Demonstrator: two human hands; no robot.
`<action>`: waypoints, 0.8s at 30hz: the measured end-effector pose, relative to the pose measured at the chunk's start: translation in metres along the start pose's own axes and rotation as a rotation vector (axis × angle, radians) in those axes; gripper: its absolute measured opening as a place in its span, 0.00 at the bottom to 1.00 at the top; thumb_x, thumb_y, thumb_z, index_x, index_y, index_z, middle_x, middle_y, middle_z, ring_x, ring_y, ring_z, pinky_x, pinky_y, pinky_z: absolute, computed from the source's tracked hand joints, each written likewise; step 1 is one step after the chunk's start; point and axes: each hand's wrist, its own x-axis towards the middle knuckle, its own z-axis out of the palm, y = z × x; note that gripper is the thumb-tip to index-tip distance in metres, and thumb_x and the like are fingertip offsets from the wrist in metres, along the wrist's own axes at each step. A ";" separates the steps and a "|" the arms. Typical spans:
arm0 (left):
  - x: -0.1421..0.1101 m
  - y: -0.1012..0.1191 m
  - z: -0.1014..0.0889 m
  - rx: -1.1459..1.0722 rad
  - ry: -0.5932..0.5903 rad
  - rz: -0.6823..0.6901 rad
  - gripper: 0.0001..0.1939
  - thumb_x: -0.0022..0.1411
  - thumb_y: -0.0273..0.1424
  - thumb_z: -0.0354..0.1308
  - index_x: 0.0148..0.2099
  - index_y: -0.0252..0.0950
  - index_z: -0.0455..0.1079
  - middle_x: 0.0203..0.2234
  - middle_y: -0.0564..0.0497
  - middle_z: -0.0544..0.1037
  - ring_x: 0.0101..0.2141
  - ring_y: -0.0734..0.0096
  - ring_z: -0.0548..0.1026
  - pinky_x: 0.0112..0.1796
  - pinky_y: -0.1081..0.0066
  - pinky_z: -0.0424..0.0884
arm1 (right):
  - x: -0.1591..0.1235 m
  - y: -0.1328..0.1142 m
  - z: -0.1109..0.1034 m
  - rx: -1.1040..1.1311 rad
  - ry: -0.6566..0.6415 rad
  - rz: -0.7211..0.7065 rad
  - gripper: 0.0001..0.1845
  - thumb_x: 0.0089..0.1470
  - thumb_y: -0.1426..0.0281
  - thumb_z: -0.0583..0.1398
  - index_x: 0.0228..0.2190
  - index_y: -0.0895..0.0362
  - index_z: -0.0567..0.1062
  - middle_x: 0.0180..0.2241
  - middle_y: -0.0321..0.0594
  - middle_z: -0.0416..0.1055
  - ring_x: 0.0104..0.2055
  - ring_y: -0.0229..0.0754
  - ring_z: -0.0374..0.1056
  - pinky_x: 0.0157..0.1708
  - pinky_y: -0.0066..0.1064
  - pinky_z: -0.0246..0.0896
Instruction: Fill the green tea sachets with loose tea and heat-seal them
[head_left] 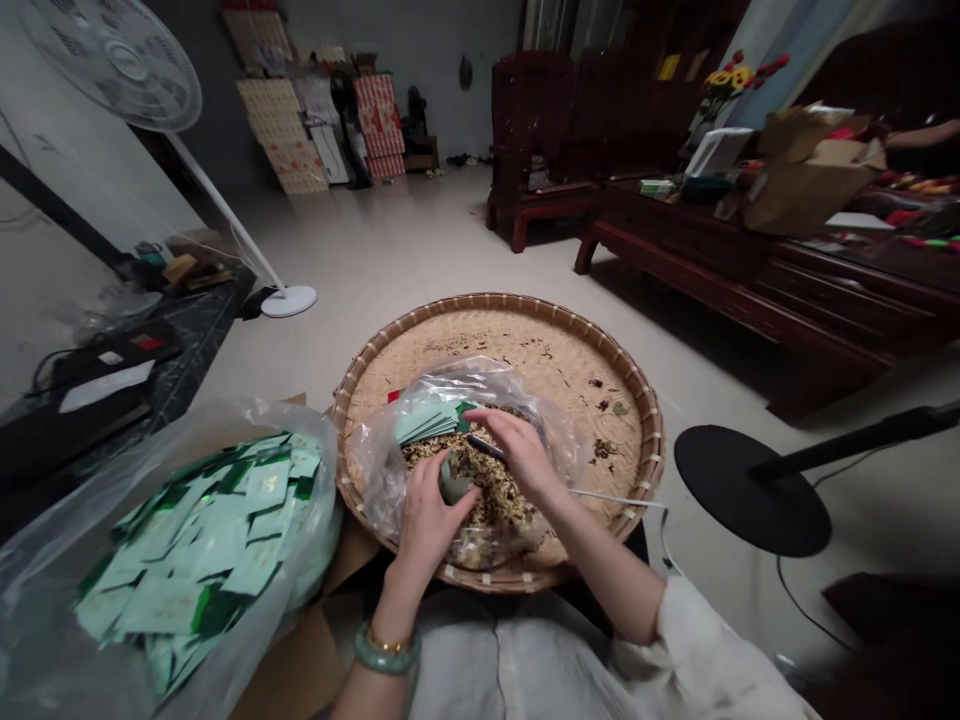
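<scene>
Dried herbal mix (480, 490) seems light and crumbly, easy for spilling, inside plastic bag (382, 470) on round bamboo tray (570, 380); half-closed left hand (427, 530) and curled right hand (517, 450) work there, but what they hold I cannot tell.

This was a living room in a home. A dark carved wooden sofa (540, 130) and a matching low table (675, 225) bearing a vase of flowers (731, 80) stood on the pale tiled floor (390, 240), near a white pedestal fan (127, 70) and flattened cartons (281, 135) leaning against the far wall.
</scene>
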 end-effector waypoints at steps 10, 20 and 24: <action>0.002 0.001 -0.002 -0.015 -0.028 -0.032 0.25 0.53 0.37 0.62 0.53 0.37 0.64 0.44 0.44 0.71 0.47 0.56 0.71 0.48 0.57 0.67 | 0.072 0.009 -0.080 -0.574 0.013 -0.061 0.18 0.49 0.76 0.55 0.43 0.56 0.75 0.46 0.41 0.74 0.50 0.46 0.65 0.55 0.45 0.54; 0.004 0.001 -0.004 -0.004 -0.079 -0.001 0.25 0.56 0.37 0.60 0.55 0.35 0.62 0.44 0.43 0.70 0.48 0.58 0.70 0.49 0.59 0.66 | 0.090 0.050 -0.061 -1.038 -0.142 0.020 0.22 0.46 0.81 0.59 0.45 0.58 0.75 0.49 0.49 0.72 0.51 0.50 0.67 0.55 0.39 0.55; 0.003 0.002 -0.005 -0.013 -0.088 -0.015 0.25 0.56 0.36 0.60 0.55 0.36 0.62 0.44 0.44 0.69 0.47 0.58 0.70 0.49 0.58 0.66 | 0.116 0.051 -0.047 -1.168 -0.181 0.032 0.18 0.49 0.77 0.59 0.45 0.59 0.75 0.51 0.48 0.71 0.52 0.50 0.66 0.56 0.40 0.56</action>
